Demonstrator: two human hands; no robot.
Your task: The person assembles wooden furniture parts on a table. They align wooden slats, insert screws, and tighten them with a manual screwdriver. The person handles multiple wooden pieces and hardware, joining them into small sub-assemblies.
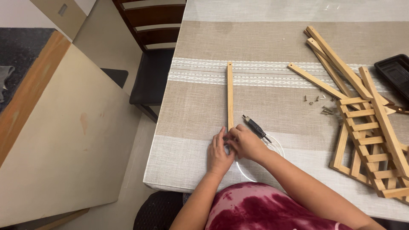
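Counting from the head view, I log one long wooden slat (230, 96) lying straight on the tablecloth (200, 110), its far end on the white embroidered band and its near end under my hands. My left hand (218, 154) lies flat beside that near end, fingers extended and together. My right hand (246, 142) is curled over the slat's tip, fingertips pinched at it; whether something small is clamped there I cannot tell. The two hands touch each other.

One black-handled screwdriver (256, 127) lies just beside the right hand, angled away from it. One clear round plate (272, 147) sits partly under the right wrist. A scatter of small screws (320, 104), roughly six, lies well apart to the right. Further right I count one ladder-like slatted rack (366, 145) with about four loose long slats (336, 64) crossing it, and one black tray (394, 72) at the frame's edge.

The table's left edge runs close to the left hand; beyond it stands one dark wooden chair (151, 51). Open cloth lies between the single slat and the screws, and along the far side.
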